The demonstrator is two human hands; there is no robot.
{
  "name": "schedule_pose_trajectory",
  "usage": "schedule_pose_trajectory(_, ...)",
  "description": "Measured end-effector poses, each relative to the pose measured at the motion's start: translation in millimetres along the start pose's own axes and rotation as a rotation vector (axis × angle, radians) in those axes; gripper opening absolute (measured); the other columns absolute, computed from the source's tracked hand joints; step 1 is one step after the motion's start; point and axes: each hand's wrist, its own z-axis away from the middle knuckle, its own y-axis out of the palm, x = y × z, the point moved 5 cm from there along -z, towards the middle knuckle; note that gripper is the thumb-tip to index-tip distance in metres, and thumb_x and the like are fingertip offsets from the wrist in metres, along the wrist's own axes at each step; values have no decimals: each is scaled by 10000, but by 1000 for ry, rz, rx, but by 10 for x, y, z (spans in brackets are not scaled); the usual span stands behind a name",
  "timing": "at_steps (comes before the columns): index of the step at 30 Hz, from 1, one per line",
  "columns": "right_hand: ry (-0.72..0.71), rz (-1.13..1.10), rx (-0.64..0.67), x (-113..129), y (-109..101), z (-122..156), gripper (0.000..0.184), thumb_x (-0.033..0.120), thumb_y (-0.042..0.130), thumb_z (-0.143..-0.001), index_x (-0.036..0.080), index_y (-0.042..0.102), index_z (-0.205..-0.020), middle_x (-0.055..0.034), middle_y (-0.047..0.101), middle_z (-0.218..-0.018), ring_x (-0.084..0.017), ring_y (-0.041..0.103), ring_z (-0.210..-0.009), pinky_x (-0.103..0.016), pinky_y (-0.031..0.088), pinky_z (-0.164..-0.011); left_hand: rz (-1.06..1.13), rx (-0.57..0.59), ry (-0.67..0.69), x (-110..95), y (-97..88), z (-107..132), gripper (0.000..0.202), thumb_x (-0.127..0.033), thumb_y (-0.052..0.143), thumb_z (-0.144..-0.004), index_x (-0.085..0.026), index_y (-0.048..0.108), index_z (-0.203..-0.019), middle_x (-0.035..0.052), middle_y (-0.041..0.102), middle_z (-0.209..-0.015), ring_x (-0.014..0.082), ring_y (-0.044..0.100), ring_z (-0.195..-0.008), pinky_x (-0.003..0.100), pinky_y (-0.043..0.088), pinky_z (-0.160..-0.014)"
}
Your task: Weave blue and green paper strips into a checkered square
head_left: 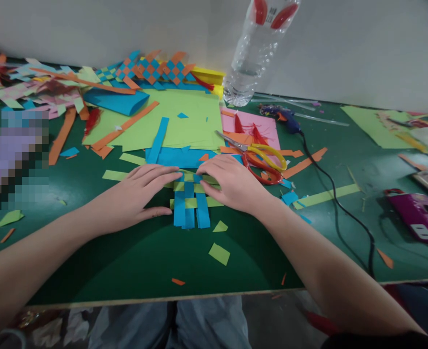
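Observation:
Blue paper strips (189,213) run front to back through green crosswise strips (190,203), forming a small weave on the table before me. My left hand (141,191) lies flat at the weave's left side, its fingertips on the upper strips and its thumb stretched apart; it is open. On the other side, my right hand (228,184) has curled fingers closed at the rightmost blue strip, near its upper part. My fingers cover some of the strip ends. Just beyond my right hand, scissors (259,157) with yellow and red handles rest on paper scraps.
Green sheets (192,116) lie behind the weave, with finished blue-orange woven pieces (151,70) beyond. A water bottle (259,53) stands by the wall. A corded glue gun (288,118) and a purple device (419,215) are at right; paper scraps (42,92) pile up at left.

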Motion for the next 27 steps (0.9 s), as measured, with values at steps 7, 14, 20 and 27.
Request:
schedule_pose_trajectory(7, -39, -14, -34, 22, 6, 6, 156, 223, 552, -1000, 160, 683, -1056, -137, 771, -1077, -282, 694, -1065, -469, 501, -991, 34, 11, -36, 12, 8, 16, 732, -696, 439, -1026, -274, 332, -1615, 139, 480, -1623, 385, 453, -1477, 587, 421, -1170)
schedule_pose_trajectory(14, -53, -32, -41, 40, -9, 5, 163, 226, 540, -1004, 166, 684, -1052, -141, 769, -1082, -286, 693, -1061, -491, 511, -979, 33, 32, -50, 14, 3, 6, 752, -720, 417, -1019, -275, 310, -1616, 152, 493, -1608, 386, 462, -1470, 589, 432, -1156)
schedule_pose_trajectory(20, -64, -13, -50, 42, -6, 3, 175, 224, 542, -1008, 148, 690, -1063, -148, 768, -1076, -287, 696, -1055, -480, 514, -977, 47, 44, -81, 31, 14, 9, 761, -741, 407, -1011, -274, 342, -1609, 152, 525, -1579, 394, 470, -1456, 589, 422, -1156)
schedule_pose_trajectory(27, -62, 22, -36, 32, 17, 8, 175, 263, 530, -1022, 176, 674, -1070, -126, 761, -1093, -270, 687, -1061, -467, 511, -986, 73, 36, -77, 19, 0, 4, 721, -732, 363, -1028, -300, 358, -1605, 135, 565, -1534, 395, 503, -1417, 598, 446, -1124)
